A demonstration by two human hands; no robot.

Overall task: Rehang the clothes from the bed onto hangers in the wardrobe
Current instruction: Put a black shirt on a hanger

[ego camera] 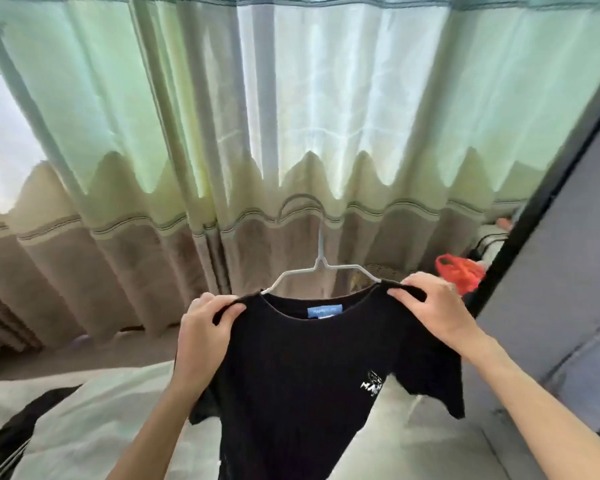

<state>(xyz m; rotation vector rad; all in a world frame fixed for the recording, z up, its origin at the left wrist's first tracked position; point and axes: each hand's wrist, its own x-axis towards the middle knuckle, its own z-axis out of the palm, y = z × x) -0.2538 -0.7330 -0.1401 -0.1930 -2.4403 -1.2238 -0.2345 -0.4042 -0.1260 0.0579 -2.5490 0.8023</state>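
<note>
Holding a black T-shirt (312, 368) up in front of the green and brown curtain (222, 133), the person is gripping one shoulder in each hand. Left hand (205, 327) is curling its fingers round the left shoulder seam; right hand (430, 306) is pinching the right shoulder. White hanger (321, 268) is sitting inside the neckline, hook rising above the collar. Shirt is hanging over the pale bed (101, 427). Dark garment (18, 431) is lying on the bed at lower left. Red bag (459, 270) is showing just beyond the right hand.
</note>
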